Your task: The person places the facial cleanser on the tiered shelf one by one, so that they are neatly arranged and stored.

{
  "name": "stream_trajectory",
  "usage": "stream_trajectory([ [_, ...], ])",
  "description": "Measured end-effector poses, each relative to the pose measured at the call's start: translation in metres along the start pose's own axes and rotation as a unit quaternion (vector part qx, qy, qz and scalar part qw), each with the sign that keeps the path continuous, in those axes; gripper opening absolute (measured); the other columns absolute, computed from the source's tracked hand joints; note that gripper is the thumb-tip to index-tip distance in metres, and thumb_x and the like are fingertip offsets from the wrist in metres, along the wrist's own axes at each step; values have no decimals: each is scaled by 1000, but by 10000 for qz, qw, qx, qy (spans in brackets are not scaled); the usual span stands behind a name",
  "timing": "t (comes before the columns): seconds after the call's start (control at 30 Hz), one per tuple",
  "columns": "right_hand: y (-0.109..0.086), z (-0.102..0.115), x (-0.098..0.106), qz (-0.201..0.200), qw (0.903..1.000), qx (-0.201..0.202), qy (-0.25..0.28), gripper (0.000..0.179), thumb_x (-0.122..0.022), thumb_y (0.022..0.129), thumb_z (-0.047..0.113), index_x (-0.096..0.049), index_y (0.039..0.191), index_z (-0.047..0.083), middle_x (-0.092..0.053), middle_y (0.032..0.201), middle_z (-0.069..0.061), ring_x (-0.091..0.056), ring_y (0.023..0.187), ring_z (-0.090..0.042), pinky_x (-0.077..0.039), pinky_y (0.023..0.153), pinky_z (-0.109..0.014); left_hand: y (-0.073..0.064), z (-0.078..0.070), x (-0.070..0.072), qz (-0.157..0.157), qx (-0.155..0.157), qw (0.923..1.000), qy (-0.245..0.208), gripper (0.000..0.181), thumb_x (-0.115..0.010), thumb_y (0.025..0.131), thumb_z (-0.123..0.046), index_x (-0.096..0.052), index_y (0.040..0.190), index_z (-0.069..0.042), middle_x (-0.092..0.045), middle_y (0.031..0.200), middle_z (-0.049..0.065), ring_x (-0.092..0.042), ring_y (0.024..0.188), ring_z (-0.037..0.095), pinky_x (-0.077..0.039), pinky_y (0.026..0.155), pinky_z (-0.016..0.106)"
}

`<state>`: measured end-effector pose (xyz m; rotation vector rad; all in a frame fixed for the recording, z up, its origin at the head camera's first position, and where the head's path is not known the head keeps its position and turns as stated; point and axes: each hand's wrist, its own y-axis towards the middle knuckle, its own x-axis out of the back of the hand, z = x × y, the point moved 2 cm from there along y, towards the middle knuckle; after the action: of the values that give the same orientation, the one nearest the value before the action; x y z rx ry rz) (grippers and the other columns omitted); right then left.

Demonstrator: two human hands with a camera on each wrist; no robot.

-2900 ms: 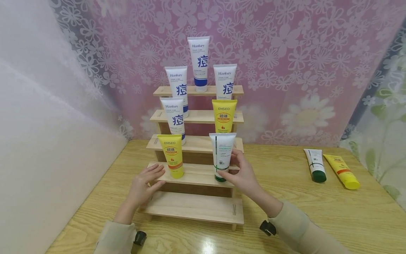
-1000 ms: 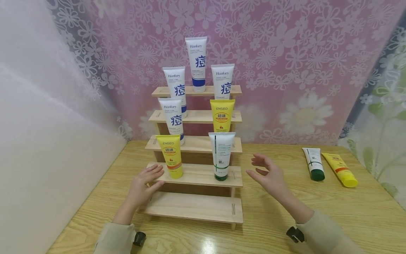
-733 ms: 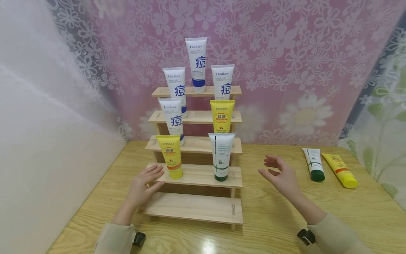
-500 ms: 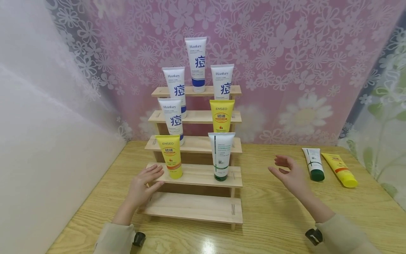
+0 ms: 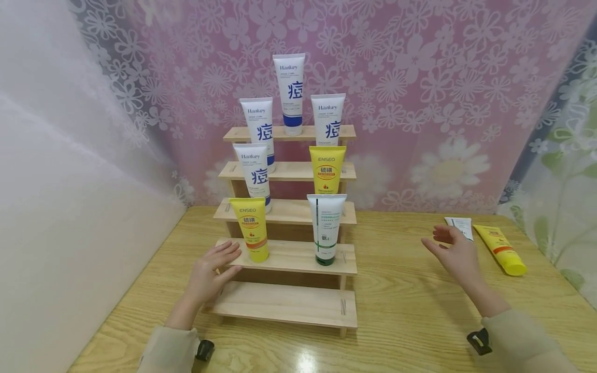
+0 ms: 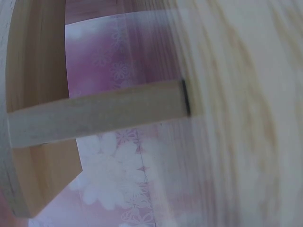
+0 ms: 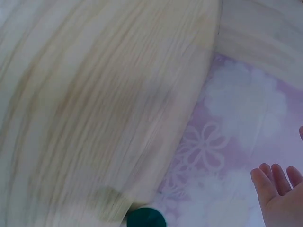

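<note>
My left hand (image 5: 211, 269) rests at the left end of the second-lowest step of a wooden display stand (image 5: 284, 303), fingers on the board. Close beside it stands a yellow tube (image 5: 252, 230). On the same step, to the right, stands a white tube with a green cap (image 5: 325, 228). My right hand (image 5: 456, 256), empty with fingers loosely bent, is over the table at the right. It overlaps a second white tube (image 5: 460, 224) lying there and hides its lower part. In the right wrist view a green cap (image 7: 147, 217) shows at the bottom, left of the hand (image 7: 279, 196).
Another yellow tube (image 5: 502, 250) lies on the wooden table (image 5: 396, 311), just right of the white one. Higher steps carry several white-and-blue tubes (image 5: 289, 93) and a yellow tube (image 5: 327, 168). A pink flowered backdrop (image 5: 396, 103) stands behind, a pale wall (image 5: 70, 181) at left.
My right hand has let go of the white tube with the green cap on the stand and moved right to the tubes on the table. My left hand has stayed in place.
</note>
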<state>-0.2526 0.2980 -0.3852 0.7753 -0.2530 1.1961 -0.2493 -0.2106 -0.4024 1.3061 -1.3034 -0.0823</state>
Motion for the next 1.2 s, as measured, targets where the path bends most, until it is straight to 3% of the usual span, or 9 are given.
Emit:
stream_trajectory([
  [0.2,4,-13,14,-15,9988,-213,-442,51,-59,85,31,-46,117,-7,-53,106,-24,-50,89,-20,-40,63,-5,0,0,1,3,-23,10000,27,38,-76,66,-10,-66,101,1,-60,110,11,-52,108,28,-33,95,48],
  [0.27,6,-20,18,-86,9978,-276,-589,51,-59,85,30,-47,116,-8,-53,105,-26,-51,89,-24,-41,60,-8,0,-1,1,1,-37,10000,34,38,-75,67,-11,-66,101,1,-60,110,11,-52,108,28,-33,95,48],
  [0.4,9,-33,25,-163,9955,-510,-781,54,-58,85,32,-45,117,-11,-52,106,-30,-51,92,-39,-48,64,-26,0,-1,1,-16,-87,10000,34,37,-75,68,-12,-66,101,2,-61,110,11,-52,107,29,-34,95,47],
  [0.5,12,-44,31,-125,9938,-714,-846,60,-55,85,35,-43,118,-13,-50,108,-33,-50,95,-43,-46,71,-44,0,-1,1,-42,-127,9999,39,36,-75,68,-12,-66,100,2,-61,109,11,-53,106,29,-35,94,47],
  [0.6,15,-56,35,-158,9912,-904,-959,63,-55,85,37,-42,119,-14,-49,109,-34,-50,95,-43,-44,73,-50,0,-1,1,-61,-147,9999,55,36,-75,68,-12,-66,100,2,-61,109,11,-53,106,29,-35,94,47],
  [0.77,18,-72,42,-139,9872,-1011,-1228,60,-55,85,35,-43,116,-15,-49,107,-33,-50,92,-42,-43,69,-49,1,0,1,-53,-145,9999,48,36,-75,68,-11,-66,100,2,-61,109,11,-53,106,29,-35,94,47],
  [1.2,30,-94,50,482,9783,-1284,-1552,65,-53,86,40,-39,114,-17,-46,106,-36,-46,93,-46,-43,67,-50,2,-2,4,153,9,9999,3,35,-70,75,-22,-65,102,1,-60,111,12,-51,108,28,-32,100,40],
])
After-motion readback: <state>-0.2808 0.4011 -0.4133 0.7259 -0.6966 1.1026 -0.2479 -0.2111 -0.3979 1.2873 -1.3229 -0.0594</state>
